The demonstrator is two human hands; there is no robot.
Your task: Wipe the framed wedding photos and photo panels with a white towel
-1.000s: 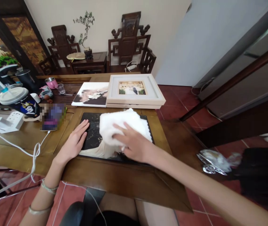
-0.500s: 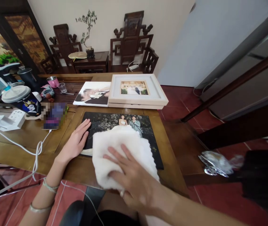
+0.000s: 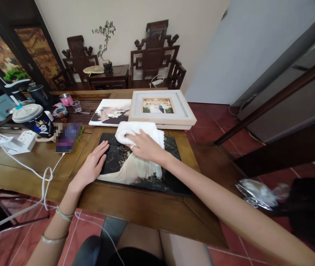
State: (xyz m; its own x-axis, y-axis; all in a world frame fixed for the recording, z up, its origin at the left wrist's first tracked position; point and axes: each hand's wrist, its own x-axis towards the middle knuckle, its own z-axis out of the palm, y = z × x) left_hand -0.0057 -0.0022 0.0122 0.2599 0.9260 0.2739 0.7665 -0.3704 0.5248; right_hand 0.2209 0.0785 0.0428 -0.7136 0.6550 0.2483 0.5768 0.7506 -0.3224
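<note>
A dark photo panel (image 3: 118, 173) with a pale gown pictured on it lies flat on the wooden table (image 3: 135, 207). My left hand (image 3: 93, 162) rests flat on the panel's left edge, fingers stretched out and holding nothing. Bunched under my right hand (image 3: 147, 147) is a white cloth (image 3: 137, 129), pressed against the far part of the panel and hiding the upper picture. The fingers of that hand curl into the cloth. Just beyond the cloth lie a smaller photo panel (image 3: 110, 111) and a framed photo (image 3: 161, 114) in a pale wooden frame.
To the left are a phone (image 3: 69, 138) on its cable, a white power strip (image 3: 24, 142), a lidded cup (image 3: 35, 118), a pink mug (image 3: 66, 99) and a small clear cup (image 3: 76, 106). Carved chairs (image 3: 156, 51) stand behind the table.
My right hand has moved the white cloth away from me, from the near part of the panel to its far edge. The pictured gown is now uncovered. My left hand stays in place.
</note>
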